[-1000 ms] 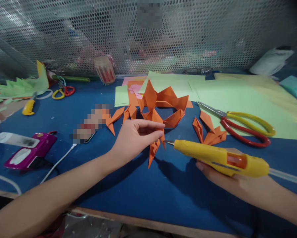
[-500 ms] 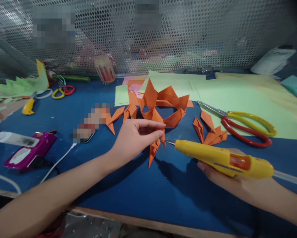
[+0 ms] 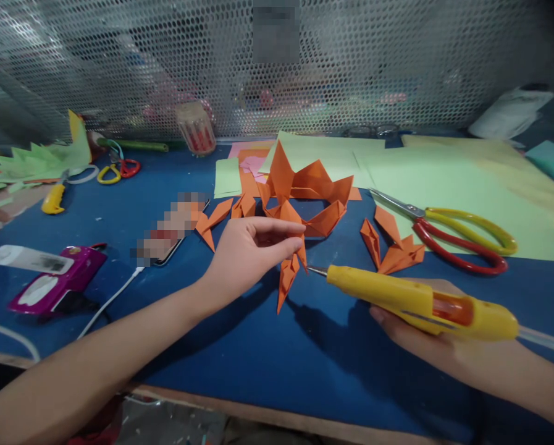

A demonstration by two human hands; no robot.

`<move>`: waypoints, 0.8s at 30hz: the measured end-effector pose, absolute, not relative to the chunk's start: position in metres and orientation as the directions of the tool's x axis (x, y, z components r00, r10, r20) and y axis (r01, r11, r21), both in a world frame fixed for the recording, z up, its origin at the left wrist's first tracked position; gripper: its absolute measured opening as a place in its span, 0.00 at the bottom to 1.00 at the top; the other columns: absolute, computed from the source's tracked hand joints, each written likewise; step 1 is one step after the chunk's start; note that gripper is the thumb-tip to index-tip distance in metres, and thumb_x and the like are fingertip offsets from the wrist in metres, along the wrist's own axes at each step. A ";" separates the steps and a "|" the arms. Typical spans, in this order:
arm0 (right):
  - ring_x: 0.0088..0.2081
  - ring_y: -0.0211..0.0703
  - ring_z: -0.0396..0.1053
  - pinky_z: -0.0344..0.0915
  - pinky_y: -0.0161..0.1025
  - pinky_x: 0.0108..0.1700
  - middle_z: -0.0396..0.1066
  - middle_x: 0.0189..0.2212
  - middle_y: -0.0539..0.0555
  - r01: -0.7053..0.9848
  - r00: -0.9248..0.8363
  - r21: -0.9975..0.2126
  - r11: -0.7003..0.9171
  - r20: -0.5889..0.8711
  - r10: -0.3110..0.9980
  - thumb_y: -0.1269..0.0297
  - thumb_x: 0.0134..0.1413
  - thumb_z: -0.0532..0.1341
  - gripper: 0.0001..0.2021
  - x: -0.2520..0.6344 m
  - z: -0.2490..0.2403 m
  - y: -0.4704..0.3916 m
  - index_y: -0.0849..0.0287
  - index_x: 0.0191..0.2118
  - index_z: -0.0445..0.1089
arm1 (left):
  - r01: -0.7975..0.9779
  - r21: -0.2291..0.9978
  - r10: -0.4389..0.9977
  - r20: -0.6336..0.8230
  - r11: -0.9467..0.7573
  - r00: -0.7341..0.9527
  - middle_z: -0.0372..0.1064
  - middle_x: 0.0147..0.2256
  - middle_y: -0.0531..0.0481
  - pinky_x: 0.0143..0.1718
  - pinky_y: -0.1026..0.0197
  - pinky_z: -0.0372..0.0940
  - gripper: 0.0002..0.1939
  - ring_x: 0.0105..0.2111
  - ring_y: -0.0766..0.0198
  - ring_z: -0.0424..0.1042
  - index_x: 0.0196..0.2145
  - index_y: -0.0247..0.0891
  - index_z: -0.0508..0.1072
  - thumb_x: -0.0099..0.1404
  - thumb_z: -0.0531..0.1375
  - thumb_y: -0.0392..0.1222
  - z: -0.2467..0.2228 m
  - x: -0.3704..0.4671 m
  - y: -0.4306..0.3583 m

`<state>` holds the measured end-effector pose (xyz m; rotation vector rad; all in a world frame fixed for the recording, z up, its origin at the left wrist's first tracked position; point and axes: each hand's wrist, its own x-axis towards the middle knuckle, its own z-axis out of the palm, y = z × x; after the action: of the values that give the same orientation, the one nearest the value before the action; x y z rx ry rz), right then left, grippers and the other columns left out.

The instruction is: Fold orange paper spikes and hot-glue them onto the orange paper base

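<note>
At the middle of the blue desk, just in front of the pointed orange ring, I see the folded orange piece at the left hand. Its fingers are nearly closed, thumb and forefinger pinching the paper; whether piece and ring are joined I can't tell from here. The right hand is wrapped round the yellow glue gun, its fingers mostly hidden, the nozzle at or just beside a narrow tip. Loose orange pieces lie near the red-and-yellow scissors.

I'd judge the paper very light, stiff along its creases but easily crushed, its slim points bending first. I'd hold it by the thick folded middle, pinching lightly, with the fingertips clear of the nozzle.
</note>
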<state>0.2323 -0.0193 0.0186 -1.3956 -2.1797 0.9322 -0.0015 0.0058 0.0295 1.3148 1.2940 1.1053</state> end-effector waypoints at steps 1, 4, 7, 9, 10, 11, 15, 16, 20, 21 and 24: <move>0.18 0.40 0.64 0.65 0.36 0.21 0.67 0.16 0.47 0.644 -0.433 -0.709 0.288 -0.027 0.901 0.60 0.48 0.55 0.09 0.233 0.018 -0.019 0.51 0.20 0.60 | 0.141 0.990 0.999 -0.016 0.012 0.030 0.79 0.34 0.47 0.38 0.62 0.72 0.13 0.35 0.60 0.77 0.34 0.37 0.80 0.49 0.70 0.42 0.030 -0.002 0.006; 0.18 0.39 0.64 0.65 0.35 0.21 0.67 0.17 0.47 0.661 -0.421 -0.685 0.305 -0.003 0.907 0.59 0.49 0.55 0.09 0.234 0.016 -0.020 0.51 0.20 0.61 | 0.151 0.989 0.999 -0.004 -0.001 0.032 0.79 0.34 0.47 0.38 0.62 0.73 0.13 0.35 0.60 0.77 0.35 0.37 0.80 0.49 0.70 0.43 0.030 -0.003 0.006; 0.19 0.38 0.64 0.64 0.34 0.20 0.67 0.17 0.47 0.673 -0.417 -0.668 0.318 0.013 0.909 0.60 0.49 0.55 0.09 0.235 0.015 -0.021 0.52 0.21 0.61 | 0.157 0.987 1.000 0.006 -0.011 0.030 0.79 0.34 0.47 0.38 0.62 0.73 0.12 0.35 0.60 0.77 0.35 0.37 0.80 0.51 0.69 0.42 0.032 -0.003 0.006; 0.19 0.37 0.64 0.64 0.33 0.21 0.67 0.17 0.47 0.672 -0.424 -0.668 0.321 0.009 0.905 0.60 0.48 0.56 0.08 0.235 0.014 -0.021 0.52 0.21 0.61 | 0.150 0.989 1.000 0.012 -0.016 0.029 0.79 0.34 0.48 0.38 0.63 0.73 0.11 0.35 0.61 0.77 0.34 0.37 0.80 0.51 0.69 0.41 0.032 -0.003 0.006; 0.19 0.37 0.64 0.64 0.33 0.21 0.67 0.17 0.47 0.670 -0.427 -0.670 0.320 0.004 0.904 0.61 0.47 0.56 0.08 0.236 0.015 -0.021 0.52 0.21 0.61 | 0.146 0.989 1.000 0.011 -0.015 0.028 0.79 0.34 0.48 0.38 0.63 0.73 0.11 0.35 0.61 0.77 0.34 0.37 0.80 0.51 0.69 0.41 0.032 -0.002 0.005; 0.18 0.37 0.64 0.64 0.34 0.21 0.66 0.17 0.47 0.671 -0.427 -0.670 0.317 0.000 0.904 0.60 0.47 0.56 0.08 0.236 0.015 -0.020 0.52 0.20 0.61 | 0.144 0.990 1.000 0.009 -0.013 0.028 0.79 0.34 0.48 0.38 0.63 0.73 0.11 0.35 0.61 0.77 0.34 0.37 0.80 0.51 0.69 0.41 0.032 -0.002 0.005; 0.18 0.39 0.63 0.64 0.35 0.21 0.66 0.16 0.47 0.672 -0.437 -0.665 0.325 -0.003 0.899 0.60 0.47 0.56 0.09 0.236 0.017 -0.020 0.52 0.20 0.60 | 0.145 0.989 0.999 0.003 -0.008 0.032 0.79 0.35 0.48 0.39 0.62 0.73 0.12 0.36 0.60 0.77 0.35 0.38 0.80 0.51 0.69 0.42 0.031 -0.003 0.005; 0.18 0.39 0.63 0.64 0.35 0.21 0.66 0.16 0.47 0.668 -0.444 -0.668 0.328 -0.003 0.896 0.60 0.47 0.56 0.09 0.235 0.017 -0.020 0.52 0.20 0.60 | 0.148 0.989 0.999 0.006 -0.011 0.033 0.79 0.35 0.48 0.39 0.62 0.73 0.12 0.36 0.60 0.77 0.35 0.38 0.80 0.52 0.69 0.42 0.031 -0.003 0.005; 0.19 0.38 0.64 0.64 0.34 0.21 0.66 0.16 0.48 0.677 -0.436 -0.661 0.322 -0.008 0.900 0.60 0.49 0.55 0.09 0.234 0.019 -0.020 0.52 0.20 0.60 | 0.159 0.987 0.999 0.018 -0.023 0.031 0.79 0.34 0.48 0.38 0.63 0.73 0.10 0.35 0.61 0.78 0.35 0.37 0.80 0.53 0.68 0.40 0.031 -0.004 0.005; 0.19 0.38 0.64 0.64 0.34 0.20 0.66 0.16 0.48 0.682 -0.429 -0.657 0.320 -0.005 0.903 0.60 0.49 0.55 0.10 0.234 0.018 -0.021 0.52 0.20 0.60 | 0.157 0.987 0.999 0.021 -0.025 0.031 0.79 0.34 0.48 0.38 0.63 0.73 0.10 0.34 0.61 0.78 0.35 0.37 0.80 0.53 0.68 0.39 0.031 -0.004 0.005; 0.18 0.38 0.64 0.64 0.34 0.20 0.67 0.16 0.48 0.683 -0.414 -0.657 0.318 0.010 0.910 0.60 0.49 0.55 0.10 0.234 0.016 -0.021 0.52 0.20 0.61 | 0.142 0.989 0.999 0.026 -0.030 0.034 0.79 0.34 0.48 0.38 0.64 0.74 0.10 0.35 0.61 0.78 0.35 0.36 0.80 0.52 0.68 0.39 0.032 -0.003 0.005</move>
<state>0.2337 -0.0215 0.0165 -1.4174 -2.2106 0.8211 -0.0034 0.0045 0.0323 1.3498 1.2763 1.1351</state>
